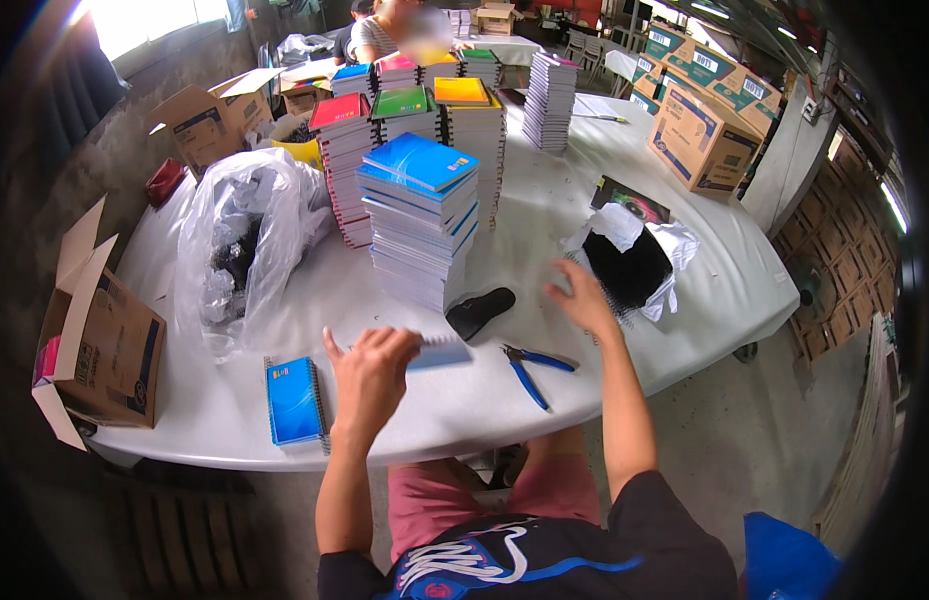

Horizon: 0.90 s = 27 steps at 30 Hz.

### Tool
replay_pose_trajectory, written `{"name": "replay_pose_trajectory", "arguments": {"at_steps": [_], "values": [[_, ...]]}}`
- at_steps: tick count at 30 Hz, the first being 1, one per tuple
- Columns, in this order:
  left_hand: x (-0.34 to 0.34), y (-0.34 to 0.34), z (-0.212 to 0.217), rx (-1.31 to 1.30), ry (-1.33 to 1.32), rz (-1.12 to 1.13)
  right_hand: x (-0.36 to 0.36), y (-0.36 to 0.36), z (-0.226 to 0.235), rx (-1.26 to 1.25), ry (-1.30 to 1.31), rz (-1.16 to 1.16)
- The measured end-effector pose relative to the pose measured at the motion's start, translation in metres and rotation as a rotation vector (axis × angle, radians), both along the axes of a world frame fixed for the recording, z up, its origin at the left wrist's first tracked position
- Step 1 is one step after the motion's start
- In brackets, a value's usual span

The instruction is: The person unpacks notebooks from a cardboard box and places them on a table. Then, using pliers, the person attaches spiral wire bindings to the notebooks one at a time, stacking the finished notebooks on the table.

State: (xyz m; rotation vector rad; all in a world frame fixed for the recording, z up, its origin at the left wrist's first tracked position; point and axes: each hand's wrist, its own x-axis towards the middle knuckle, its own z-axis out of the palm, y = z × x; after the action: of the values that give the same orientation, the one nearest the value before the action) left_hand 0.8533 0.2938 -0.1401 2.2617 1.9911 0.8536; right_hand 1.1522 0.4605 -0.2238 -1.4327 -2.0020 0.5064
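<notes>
Near the lower centre of the frame, the left hand (373,368) holds a pale, motion-blurred notebook (443,353) by its edge above the white-covered desk (730,285); its fingers are closed on it, though the exact grip is blurred. Right of centre, the right hand (583,300) is empty, its fingers spread apart, just beside a black heap (630,268) in crumpled white paper (675,245) — whether they touch it, I cannot tell.

Between the hands lie blue-handled pliers (530,378), jaws toward the left, and, a little higher, a dark, elongated object (481,313). A blue spiral notebook (296,400) lies flat at the lower left, its coil along the right side. In the middle of the frame stands a tall, slightly uneven stack of blue notebooks (420,215), with red, green and yellow-topped stacks (403,102) behind it. A translucent plastic bag (250,240) sits left of centre — dark contents show through — and an open carton (115,345) stands at the far left.
</notes>
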Motion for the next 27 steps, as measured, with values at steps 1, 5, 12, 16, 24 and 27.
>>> {"name": "replay_pose_trajectory", "arguments": {"at_steps": [1,5,12,16,24,27], "values": [[-0.003,-0.011,-0.015,-0.028,0.08,0.004,-0.005,0.001,0.003,-0.016,-0.218,-0.173],[-0.006,-0.024,-0.086,-0.114,0.174,0.046,0.004,0.016,-0.024,0.041,-0.603,-0.429],[0.017,-0.013,-0.122,0.266,0.014,0.177,0.027,0.055,-0.015,-0.114,-0.727,-0.252],[0.025,-0.012,-0.126,0.351,-0.005,0.277,0.026,0.041,0.014,0.17,-0.775,-0.141],[0.024,-0.014,-0.127,0.377,-0.025,0.293,-0.034,-0.067,0.041,-0.065,0.071,0.452],[0.028,-0.013,-0.128,0.385,0.011,0.287,-0.071,-0.123,0.029,-0.13,0.179,0.415]]}}
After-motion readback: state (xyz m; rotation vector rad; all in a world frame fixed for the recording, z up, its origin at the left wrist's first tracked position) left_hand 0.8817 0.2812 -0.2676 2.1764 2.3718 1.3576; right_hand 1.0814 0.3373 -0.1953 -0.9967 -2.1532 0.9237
